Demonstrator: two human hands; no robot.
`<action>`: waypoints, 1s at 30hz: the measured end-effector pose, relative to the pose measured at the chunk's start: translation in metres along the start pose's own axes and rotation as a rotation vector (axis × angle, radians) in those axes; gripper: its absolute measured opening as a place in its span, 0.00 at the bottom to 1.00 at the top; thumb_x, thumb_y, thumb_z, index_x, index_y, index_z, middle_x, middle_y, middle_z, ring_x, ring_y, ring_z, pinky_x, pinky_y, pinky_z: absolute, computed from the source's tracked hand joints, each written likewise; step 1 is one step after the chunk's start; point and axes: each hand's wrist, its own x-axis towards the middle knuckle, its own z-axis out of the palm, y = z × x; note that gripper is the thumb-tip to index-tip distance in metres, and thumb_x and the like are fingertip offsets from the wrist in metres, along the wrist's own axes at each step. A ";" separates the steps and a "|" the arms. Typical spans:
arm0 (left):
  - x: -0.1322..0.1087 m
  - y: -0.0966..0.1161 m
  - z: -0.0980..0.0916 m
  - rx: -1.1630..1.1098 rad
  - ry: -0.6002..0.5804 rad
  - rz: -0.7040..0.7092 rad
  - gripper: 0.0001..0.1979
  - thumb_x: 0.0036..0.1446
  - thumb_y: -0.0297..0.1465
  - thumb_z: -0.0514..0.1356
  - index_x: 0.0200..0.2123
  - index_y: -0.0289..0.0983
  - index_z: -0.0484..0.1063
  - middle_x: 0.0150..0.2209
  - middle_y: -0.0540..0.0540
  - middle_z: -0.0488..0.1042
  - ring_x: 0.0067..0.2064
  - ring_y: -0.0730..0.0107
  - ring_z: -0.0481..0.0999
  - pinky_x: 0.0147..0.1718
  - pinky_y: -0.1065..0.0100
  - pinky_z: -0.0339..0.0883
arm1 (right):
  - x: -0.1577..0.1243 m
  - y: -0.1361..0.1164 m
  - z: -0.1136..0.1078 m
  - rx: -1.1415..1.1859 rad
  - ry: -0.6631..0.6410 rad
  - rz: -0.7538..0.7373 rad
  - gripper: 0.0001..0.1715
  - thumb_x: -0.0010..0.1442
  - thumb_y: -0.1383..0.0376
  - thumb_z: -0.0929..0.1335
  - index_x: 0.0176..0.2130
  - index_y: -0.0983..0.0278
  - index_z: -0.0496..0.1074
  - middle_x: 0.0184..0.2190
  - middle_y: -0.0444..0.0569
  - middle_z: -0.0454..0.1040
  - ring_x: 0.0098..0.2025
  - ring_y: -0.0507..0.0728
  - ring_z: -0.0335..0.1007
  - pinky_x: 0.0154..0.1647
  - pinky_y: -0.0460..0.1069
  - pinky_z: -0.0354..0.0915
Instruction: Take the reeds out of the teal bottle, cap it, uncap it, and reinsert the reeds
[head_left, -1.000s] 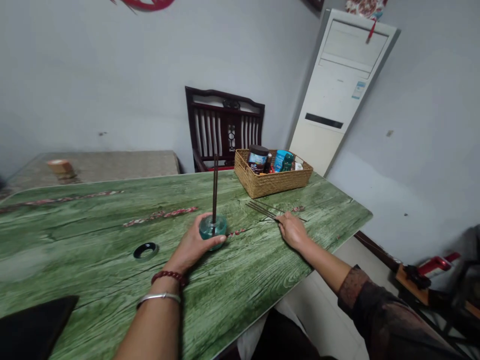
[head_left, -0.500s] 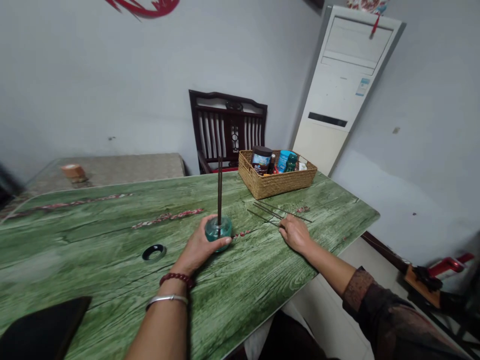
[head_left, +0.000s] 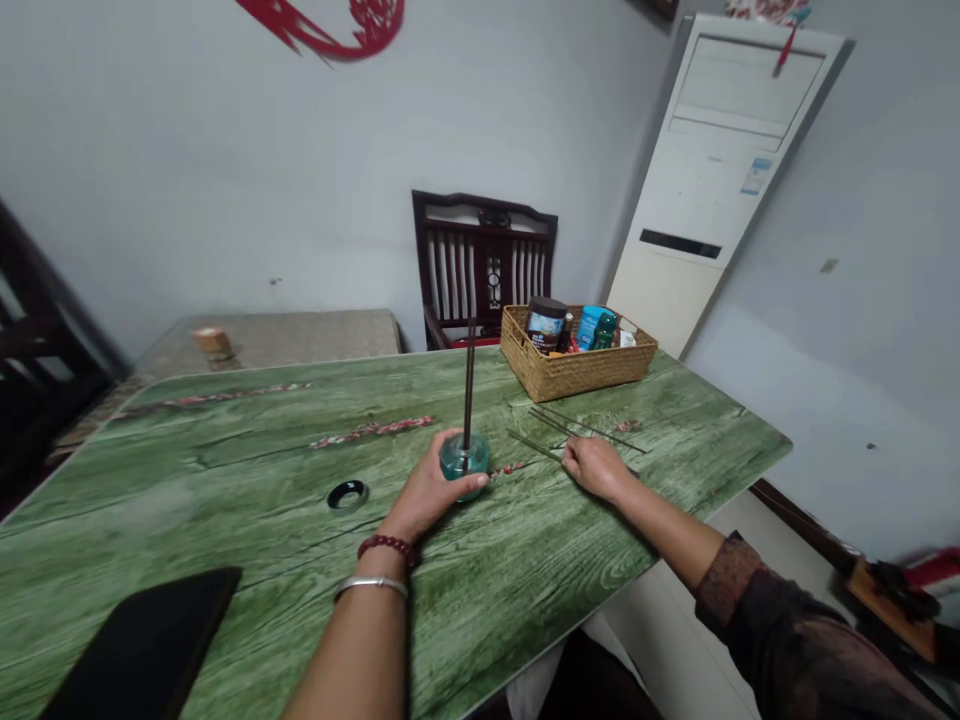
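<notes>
No legible text is present in this view. The dark jar (head_left: 546, 325) in the wicker basket (head_left: 525, 360) bears a blue-and-white label. The white air conditioner (head_left: 697, 250) bears a small blue-and-white sticker (head_left: 756, 176) on its front panel. All lettering on both is too small to read.

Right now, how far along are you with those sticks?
Partway, it looks. Done: thin dark sticks stand upright in the round teal glass holder. In hand: the left hand grips that holder, while the right hand rests at more sticks. Left: those loose sticks lie flat on the green wood-pattern table, not yet in the holder.
</notes>
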 end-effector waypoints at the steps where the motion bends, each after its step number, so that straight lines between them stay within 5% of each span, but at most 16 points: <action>1: 0.000 0.000 0.000 0.004 0.000 0.002 0.38 0.39 0.44 0.72 0.52 0.39 0.65 0.46 0.42 0.76 0.47 0.53 0.77 0.50 0.51 0.70 | 0.003 0.003 -0.003 0.091 0.031 0.013 0.09 0.62 0.67 0.64 0.34 0.64 0.74 0.33 0.53 0.79 0.36 0.57 0.76 0.37 0.47 0.62; 4: -0.001 -0.002 0.000 0.003 0.010 0.008 0.38 0.39 0.43 0.72 0.53 0.39 0.65 0.46 0.42 0.77 0.47 0.53 0.77 0.50 0.50 0.69 | 0.018 0.008 -0.019 0.537 0.111 0.064 0.06 0.57 0.66 0.65 0.35 0.65 0.71 0.25 0.46 0.76 0.26 0.53 0.71 0.29 0.45 0.62; 6: -0.001 -0.002 0.000 -0.009 0.012 0.012 0.38 0.39 0.43 0.72 0.53 0.39 0.65 0.46 0.41 0.76 0.47 0.53 0.77 0.50 0.50 0.69 | 0.028 0.001 -0.035 0.893 0.144 0.062 0.12 0.54 0.63 0.67 0.40 0.65 0.70 0.24 0.42 0.75 0.20 0.50 0.67 0.24 0.44 0.61; 11: -0.001 -0.001 0.000 -0.024 -0.018 0.000 0.37 0.40 0.43 0.72 0.53 0.39 0.64 0.46 0.41 0.76 0.47 0.53 0.77 0.51 0.51 0.69 | 0.043 -0.051 -0.077 1.396 0.296 -0.129 0.20 0.50 0.56 0.72 0.40 0.62 0.66 0.30 0.43 0.78 0.23 0.49 0.72 0.24 0.43 0.65; 18: -0.002 0.003 0.001 -0.024 -0.005 0.007 0.38 0.39 0.43 0.72 0.53 0.39 0.64 0.47 0.41 0.76 0.48 0.53 0.76 0.53 0.49 0.67 | 0.059 -0.114 -0.085 1.333 0.313 -0.291 0.15 0.53 0.57 0.72 0.37 0.60 0.65 0.29 0.40 0.75 0.26 0.49 0.71 0.27 0.44 0.69; 26: 0.000 0.001 0.002 -0.027 -0.006 0.018 0.39 0.38 0.44 0.72 0.53 0.39 0.64 0.49 0.41 0.75 0.50 0.52 0.75 0.52 0.51 0.67 | 0.068 -0.136 -0.037 1.126 0.212 -0.286 0.08 0.52 0.63 0.71 0.34 0.61 0.69 0.23 0.38 0.72 0.23 0.50 0.69 0.27 0.46 0.69; 30: 0.001 -0.001 0.002 -0.045 -0.002 0.036 0.39 0.37 0.44 0.72 0.52 0.39 0.65 0.49 0.41 0.75 0.50 0.50 0.75 0.52 0.51 0.68 | 0.056 -0.125 -0.036 0.931 0.247 -0.283 0.09 0.55 0.63 0.71 0.39 0.61 0.75 0.29 0.43 0.78 0.30 0.53 0.74 0.37 0.49 0.70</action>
